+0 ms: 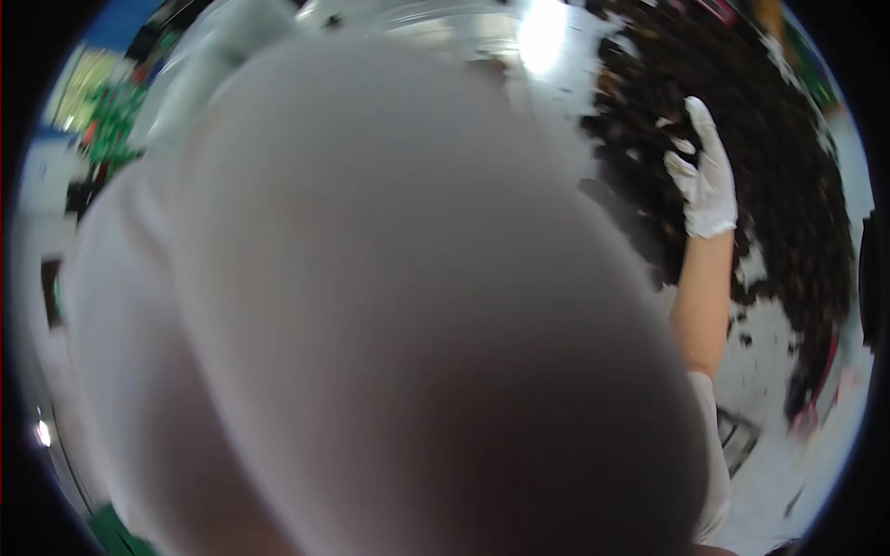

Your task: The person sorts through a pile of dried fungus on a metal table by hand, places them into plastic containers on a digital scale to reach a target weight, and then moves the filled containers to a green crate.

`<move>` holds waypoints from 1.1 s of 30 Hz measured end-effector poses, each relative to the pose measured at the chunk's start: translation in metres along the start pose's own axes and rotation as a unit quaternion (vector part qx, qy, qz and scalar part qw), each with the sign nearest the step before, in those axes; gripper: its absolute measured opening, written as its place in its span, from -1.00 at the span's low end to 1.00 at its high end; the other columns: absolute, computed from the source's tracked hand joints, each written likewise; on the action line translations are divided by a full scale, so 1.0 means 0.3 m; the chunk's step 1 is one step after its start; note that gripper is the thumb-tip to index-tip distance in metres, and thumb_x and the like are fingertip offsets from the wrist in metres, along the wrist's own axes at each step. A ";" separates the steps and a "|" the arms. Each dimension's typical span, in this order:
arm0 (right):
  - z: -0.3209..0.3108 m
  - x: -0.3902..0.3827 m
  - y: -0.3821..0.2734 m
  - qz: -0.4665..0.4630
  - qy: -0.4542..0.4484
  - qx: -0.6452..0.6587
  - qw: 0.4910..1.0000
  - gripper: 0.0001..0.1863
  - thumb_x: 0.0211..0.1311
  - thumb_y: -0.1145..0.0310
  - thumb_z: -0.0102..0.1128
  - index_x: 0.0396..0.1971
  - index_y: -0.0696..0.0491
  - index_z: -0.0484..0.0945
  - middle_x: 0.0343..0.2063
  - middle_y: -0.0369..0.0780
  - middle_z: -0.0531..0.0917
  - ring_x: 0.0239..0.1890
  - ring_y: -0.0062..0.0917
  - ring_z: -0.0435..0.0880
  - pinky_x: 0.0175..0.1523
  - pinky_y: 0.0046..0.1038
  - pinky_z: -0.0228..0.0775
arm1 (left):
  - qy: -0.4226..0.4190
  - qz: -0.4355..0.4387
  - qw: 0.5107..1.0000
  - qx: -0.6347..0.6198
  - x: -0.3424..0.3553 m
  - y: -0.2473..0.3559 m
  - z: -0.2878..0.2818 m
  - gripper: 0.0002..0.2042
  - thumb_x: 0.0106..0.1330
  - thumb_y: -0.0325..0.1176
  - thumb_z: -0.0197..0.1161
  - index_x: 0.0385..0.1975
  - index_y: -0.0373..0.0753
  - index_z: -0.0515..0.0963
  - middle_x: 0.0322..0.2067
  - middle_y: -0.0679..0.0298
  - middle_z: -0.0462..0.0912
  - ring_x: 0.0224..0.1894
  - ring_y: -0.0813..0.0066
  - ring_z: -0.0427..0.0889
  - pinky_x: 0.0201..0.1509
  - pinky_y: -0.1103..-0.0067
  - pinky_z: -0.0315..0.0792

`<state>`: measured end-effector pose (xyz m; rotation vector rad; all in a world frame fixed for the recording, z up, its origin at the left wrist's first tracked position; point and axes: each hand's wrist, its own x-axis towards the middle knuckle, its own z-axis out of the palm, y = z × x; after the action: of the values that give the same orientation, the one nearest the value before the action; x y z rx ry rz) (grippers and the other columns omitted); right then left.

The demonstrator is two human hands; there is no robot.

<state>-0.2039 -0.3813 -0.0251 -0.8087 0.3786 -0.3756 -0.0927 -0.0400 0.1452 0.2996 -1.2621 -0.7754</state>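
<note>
A huge, pale, blurred shape fills most of the head view, very close to the camera. Rounded and smooth, it looks like my left hand in a white glove, but its fingers cannot be made out clearly. At the upper right, my right hand wears a white glove, its forearm bare above a pale sleeve. The hand lies on a spread heap of dark brown pieces. Its fingers and thumb curl round some dark matter that hides part of them; the exact kind of pieces is too blurred to tell.
The heap lies on a pale, shiny surface. A pink-handled tool is at the lower right. Clear plastic sheeting shows at the upper left, near green objects. A bright glare is on the surface at the top.
</note>
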 end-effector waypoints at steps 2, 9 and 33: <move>0.195 0.057 0.068 -0.035 0.026 -0.060 0.997 -0.77 0.41 0.25 0.34 -0.07 0.04 0.66 -0.31 -0.35 0.68 -0.55 -0.83 0.42 -0.67 -0.80 0.04 | 0.071 0.029 0.996 0.049 -0.020 0.033 0.027 -0.74 0.41 -0.45 0.25 -0.59 -0.18 0.50 -0.53 0.31 0.65 -0.58 0.58 0.57 -0.59 0.63 0.41; 0.685 0.174 0.250 -0.114 -0.234 -0.424 0.867 -0.77 0.35 0.29 0.40 -0.11 0.08 0.70 -0.29 -0.38 0.66 -0.22 -0.71 0.62 -0.06 -0.63 0.46 | 0.333 0.178 0.922 0.088 -0.056 0.089 0.196 -0.65 0.41 -0.50 0.18 -0.72 -0.22 0.47 -0.61 0.30 0.64 -0.75 0.60 0.49 -0.74 0.65 0.33; -0.318 -0.103 -0.114 -0.184 0.155 -0.801 0.548 -0.27 0.36 -0.16 0.23 0.44 -0.19 0.37 0.43 0.04 0.34 0.47 -0.06 0.31 0.47 -0.17 0.22 | -0.055 -0.219 0.953 -0.201 0.028 0.006 -0.182 -0.69 0.45 -0.46 0.12 -0.63 -0.18 0.52 -0.63 0.31 0.59 -0.73 0.61 0.44 -0.67 0.61 0.35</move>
<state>-0.2808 -0.4482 -0.0538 -2.7213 0.9104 -0.5177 -0.0404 -0.0557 0.1357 0.2067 -1.1184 -1.4245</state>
